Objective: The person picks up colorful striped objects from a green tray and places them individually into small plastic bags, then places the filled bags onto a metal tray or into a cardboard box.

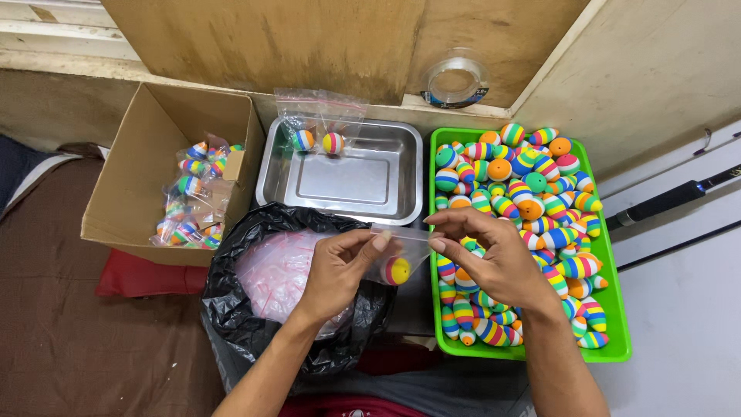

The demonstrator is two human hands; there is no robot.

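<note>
Left hand (340,270) and right hand (494,259), fingers curled w/ tips pinched on the top edge of a small clear plastic zip bag (397,255) holding one striped foam float (396,270). Bag is held above black bin bag (247,324), just left of green plastic tray (614,293) of striped floats; both forearms angle up from btm of frame.

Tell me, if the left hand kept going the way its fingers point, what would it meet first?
Probably the right hand, whose fingers pinch the other end of the small clear bag that the left hand holds. Beyond lies the green tray of striped floats, though depth is unclear.
</note>
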